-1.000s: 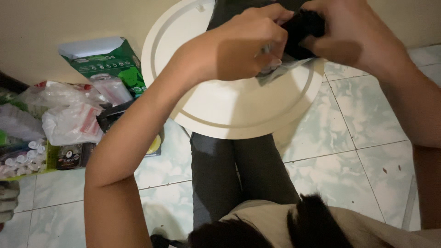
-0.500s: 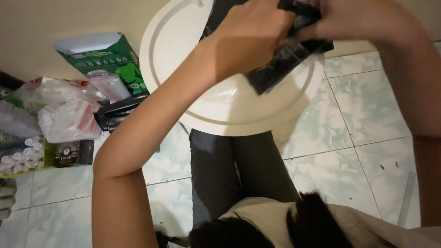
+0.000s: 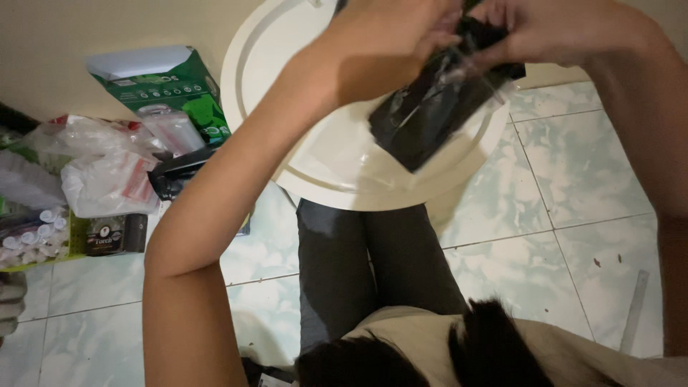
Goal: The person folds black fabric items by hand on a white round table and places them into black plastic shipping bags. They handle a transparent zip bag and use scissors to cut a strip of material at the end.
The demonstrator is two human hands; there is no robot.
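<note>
Grip of both hands (image 3: 459, 36) on black packet (image 3: 430, 115)

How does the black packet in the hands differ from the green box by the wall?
The black packet is dark, soft and in clear wrap, held by the left hand and right hand above the white round tray. The green box is rigid, with its flap open, and lies untouched on the floor.

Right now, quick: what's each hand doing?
Left hand: closed, gripping the top of the clear plastic bag with dark contents.
Right hand: closed, pinching the same bag's top edge.
</note>
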